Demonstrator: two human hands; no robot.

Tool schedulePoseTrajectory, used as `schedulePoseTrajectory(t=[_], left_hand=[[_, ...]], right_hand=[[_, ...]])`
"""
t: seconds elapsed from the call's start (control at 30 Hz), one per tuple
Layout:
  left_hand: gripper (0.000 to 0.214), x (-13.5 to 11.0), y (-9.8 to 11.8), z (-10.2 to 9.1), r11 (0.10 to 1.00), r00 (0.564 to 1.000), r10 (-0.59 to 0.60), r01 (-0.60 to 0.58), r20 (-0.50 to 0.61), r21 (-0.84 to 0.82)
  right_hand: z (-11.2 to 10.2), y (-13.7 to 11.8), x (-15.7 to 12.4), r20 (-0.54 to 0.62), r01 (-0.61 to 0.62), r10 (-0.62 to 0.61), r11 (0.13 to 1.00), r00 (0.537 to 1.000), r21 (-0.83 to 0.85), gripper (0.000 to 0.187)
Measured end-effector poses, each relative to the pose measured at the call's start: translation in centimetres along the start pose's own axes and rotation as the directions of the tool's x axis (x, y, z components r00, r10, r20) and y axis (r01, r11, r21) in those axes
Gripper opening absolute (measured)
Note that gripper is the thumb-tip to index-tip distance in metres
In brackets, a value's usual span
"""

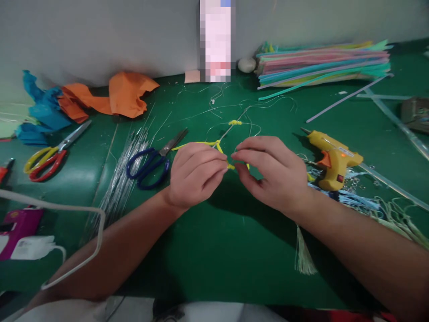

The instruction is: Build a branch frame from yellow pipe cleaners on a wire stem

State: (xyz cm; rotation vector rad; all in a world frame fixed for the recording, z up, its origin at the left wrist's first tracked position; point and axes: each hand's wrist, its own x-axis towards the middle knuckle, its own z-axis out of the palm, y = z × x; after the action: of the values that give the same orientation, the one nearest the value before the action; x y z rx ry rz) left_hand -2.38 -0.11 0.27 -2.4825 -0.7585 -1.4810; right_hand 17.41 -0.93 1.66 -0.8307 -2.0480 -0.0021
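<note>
- While both hands met over the middle of the green bench [248, 250], the yellow chenille stem [217, 143] ran along the far side of the left hand [199, 174], with a bent bit showing between the two.
- Looked super light and bendy to me, fuzzy enough not to slip, so soft rather than fragile. Best hold was probably a fingertip pinch close to the bend; the loose end likely would've flopped.
- Left fingers were bunched together, pinching the stem at their tips.
- On the right hand [275, 172], the fingers were curled with a narrow gap to the thumb. More yellow peeked out behind them, but I couldn't tell if they gripped anything.
- Pose-wise, both forearms angled in from the near corners, backs of the hands up, fingertips nearly meeting.
- Just beyond sat a small yellow coil [235, 122]; navy-handled scissors [163, 153] lay left, a yellow glue gun [335, 156] right.
</note>
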Motion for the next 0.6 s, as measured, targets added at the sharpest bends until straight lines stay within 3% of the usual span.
schedulePoseTrajectory(t=[0.07,0.17,0.6], left_hand=[[0.018,0.00,0.02,0.01,1.000,1.000,0.000,0.000,0.000,-0.006],[0.019,0.04,0.01,0.01,1.000,1.000,0.014,-0.014,0.015,-0.019],[0.020,-0.12,-0.10,-0.11,0.998,0.999,0.023,-0.022,0.026,-0.053]], right_hand=[[0.04,0.30,-0.11,0.021,0.125,-0.123,0.984,0.992,-0.124,0.019],[0.00,0.50,-0.22,0.035,0.189,-0.186,0.966,0.982,-0.176,0.016],[-0.42,1.10,-0.32,0.094,0.245,-0.237,0.965,0.967,-0.093,0.016]])
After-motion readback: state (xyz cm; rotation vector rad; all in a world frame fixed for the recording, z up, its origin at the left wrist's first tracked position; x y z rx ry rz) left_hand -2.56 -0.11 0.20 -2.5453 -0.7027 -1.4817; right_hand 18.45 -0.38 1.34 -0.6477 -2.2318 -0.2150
